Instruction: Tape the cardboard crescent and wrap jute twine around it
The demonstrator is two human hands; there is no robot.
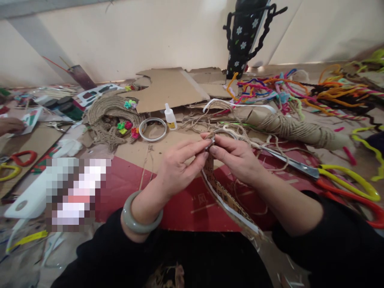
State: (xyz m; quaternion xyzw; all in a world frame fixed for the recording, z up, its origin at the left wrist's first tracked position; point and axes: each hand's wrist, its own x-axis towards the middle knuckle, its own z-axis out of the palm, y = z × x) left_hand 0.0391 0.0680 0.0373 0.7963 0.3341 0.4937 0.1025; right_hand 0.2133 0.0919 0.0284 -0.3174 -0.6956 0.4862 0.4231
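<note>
My left hand (177, 166) and my right hand (240, 160) meet over the middle of the work surface, with fingertips pinched together. Between them they grip the upper end of a curved cardboard strip (220, 192) that has printing on its face and a white band along its edge. The strip hangs down toward my lap on the right. Jute twine (231, 106) loops up behind my fingers, and some seems to lie at the pinched end; my fingers partly hide it. A jade-coloured bangle (142, 224) circles my left wrist.
Large scissors (312, 172) lie beside my right forearm. Ahead are a glue bottle (171, 118), a pale ring (153, 130), a twine roll (300, 128), pipe cleaners (279, 90) and a flowered black tumbler (244, 40). Another person's hand (11, 125) shows at left.
</note>
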